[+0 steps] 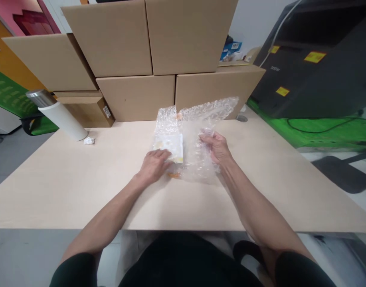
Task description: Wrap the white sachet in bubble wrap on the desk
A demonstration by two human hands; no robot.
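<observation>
A sheet of clear bubble wrap (194,159) lies spread over the middle of the table, its far part standing up in crumpled folds. On its left half rests a flat white rectangular item (175,145) with pale print and a yellow corner; its exact kind is unclear. My left hand (155,164) lies over the near left part of this item, fingers stretched out and pressing on it. With thumb and fingers closed, my right hand (218,148) pinches the right side of the bubble wrap. A small orange patch (173,175) shows at the wrap's near edge.
Stacked cardboard boxes (135,97) line the far side of the pale wooden table (81,195). A white bottle with a metal lid (63,119) stands at the back left beside a crumpled white scrap (89,140). A large dark covered machine (308,71) is at the right.
</observation>
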